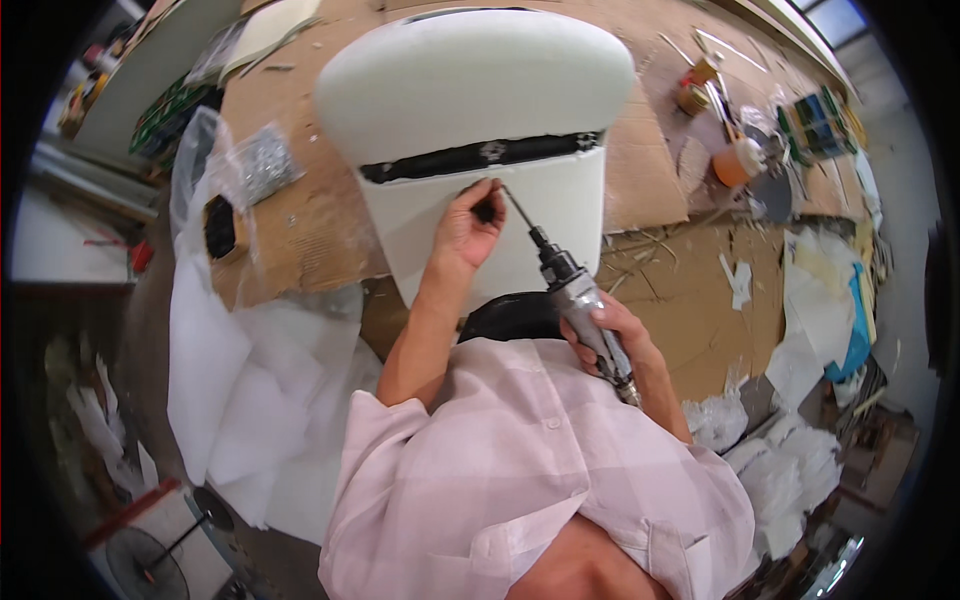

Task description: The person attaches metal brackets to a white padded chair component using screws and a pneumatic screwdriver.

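Left hand: thumb and forefinger tips nearly together, other fingers curled; a dark patch shows in the curl of this hand, and I cannot tell whether it is held parts or shadow.
Right hand: wrapped firmly round a silver metal power driver with a black chuck; this hand sits low on the body.
Driver bit: long, thin, dark steel bit, its tip just beside the left fingertips; contact unclear to me.
Shell: smooth white two-part chair-like shell, under and beyond both hands; its black recessed strip lies just ahead of the left hand.
Slip risk: a tilted or badly seated bit could skid, I judge, scoring the white face or jabbing the left fingers.
Drop risk: a loosened left pinch could let any small part fall.
Left side: clear plastic bag of small metal pieces, small open cardboard box with dark contents, crumpled white sheeting; the sheeting could snag the left elbow.
Right side: orange bottle with pale cap, well beyond the right hand on the cardboard-covered worktop.
Obstruction: left hand covers part of the lower panel, limiting my view.
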Available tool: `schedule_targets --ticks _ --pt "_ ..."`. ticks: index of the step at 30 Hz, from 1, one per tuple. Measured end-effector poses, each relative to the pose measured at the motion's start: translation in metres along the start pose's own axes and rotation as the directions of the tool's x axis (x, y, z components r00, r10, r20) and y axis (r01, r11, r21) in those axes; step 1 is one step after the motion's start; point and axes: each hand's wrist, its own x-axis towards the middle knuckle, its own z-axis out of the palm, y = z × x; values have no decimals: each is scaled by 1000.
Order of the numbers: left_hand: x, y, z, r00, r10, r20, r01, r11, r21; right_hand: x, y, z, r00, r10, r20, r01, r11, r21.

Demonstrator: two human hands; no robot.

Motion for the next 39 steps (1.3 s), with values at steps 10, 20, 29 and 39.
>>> schedule_targets --ticks 10,20,29,39 --pt "7 -12 22 1000 28 6 -28 999 -23 -2 -2 2 998 -12 -60 8 997 -74" --pt "11 -21 22 1000 30 4 -30 1000 -7 -1 -1 2 997 -16 -71 10 996 -84" --pt "14 -22 17 999 34 5 -34 998 -52 3 -2 2 998 -33 -56 26 993 -111" --pt "17 -23 30 994 110 4 -109 991 -76 10 -10 4 998 -37 -50 27 984 -178"
